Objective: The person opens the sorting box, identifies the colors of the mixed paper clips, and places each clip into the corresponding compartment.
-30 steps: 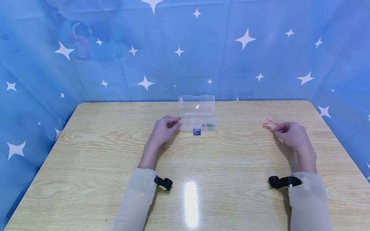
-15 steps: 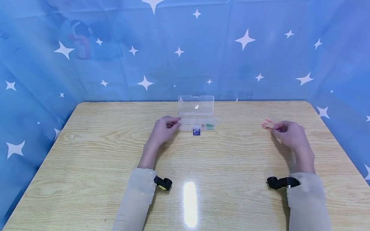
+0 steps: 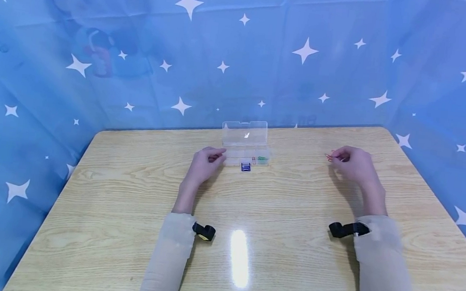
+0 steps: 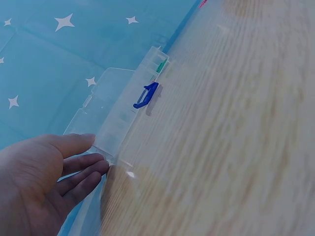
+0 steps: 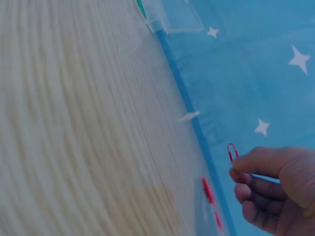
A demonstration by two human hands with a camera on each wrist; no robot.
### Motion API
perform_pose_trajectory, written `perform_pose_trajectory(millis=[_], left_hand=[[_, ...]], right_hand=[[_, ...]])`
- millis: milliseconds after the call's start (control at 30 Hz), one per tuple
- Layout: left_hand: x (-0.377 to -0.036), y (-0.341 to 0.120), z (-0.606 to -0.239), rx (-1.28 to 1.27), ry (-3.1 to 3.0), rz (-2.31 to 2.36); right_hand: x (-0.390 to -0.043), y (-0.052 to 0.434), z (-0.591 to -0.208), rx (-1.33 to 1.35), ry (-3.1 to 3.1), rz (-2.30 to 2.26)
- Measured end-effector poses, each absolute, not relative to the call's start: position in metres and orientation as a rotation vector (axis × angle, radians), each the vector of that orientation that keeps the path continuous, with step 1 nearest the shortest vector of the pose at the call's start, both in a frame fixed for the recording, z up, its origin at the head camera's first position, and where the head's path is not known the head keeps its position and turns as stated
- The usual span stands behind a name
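A clear plastic compartment box [image 3: 243, 151] stands at the back middle of the table, its transparent lid raised. Inside its right part are green pieces [image 3: 262, 159] and a red paper clip [image 3: 253, 161]. A blue clasp-like piece [image 4: 146, 96] sits at the box's front edge. My left hand [image 3: 206, 164] has its fingertips at the box's left end, thumb and fingers loosely bent and slightly apart. At the back right, my right hand [image 3: 354, 165] pinches a red paper clip [image 5: 232, 150] between thumb and index finger. More red paper clips [image 5: 209, 191] lie on the table beneath it.
The wooden table [image 3: 284, 227] runs back to a blue curtain [image 3: 241, 70] with white stars. Each sleeved wrist wears a black camera mount, one at the left wrist [image 3: 204, 231] and one at the right [image 3: 348, 229].
My right hand has lifted slightly and shifted left, a red paper clip between its fingertips. My left hand stays at the box's left end.
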State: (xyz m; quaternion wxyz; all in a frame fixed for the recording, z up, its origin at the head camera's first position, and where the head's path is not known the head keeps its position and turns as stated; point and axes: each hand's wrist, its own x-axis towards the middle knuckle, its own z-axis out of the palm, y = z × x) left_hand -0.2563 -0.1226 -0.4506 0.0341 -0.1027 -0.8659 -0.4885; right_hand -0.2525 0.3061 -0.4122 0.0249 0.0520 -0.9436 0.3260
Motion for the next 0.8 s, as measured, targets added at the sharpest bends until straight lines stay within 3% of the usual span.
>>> perform_pose_trajectory(millis=[800], left_hand=[[-0.255,-0.123,-0.45,-0.318,-2.667,-1.499]], right_hand=[[-0.262,0.245,-0.407,0.343,-2.845,1.054]])
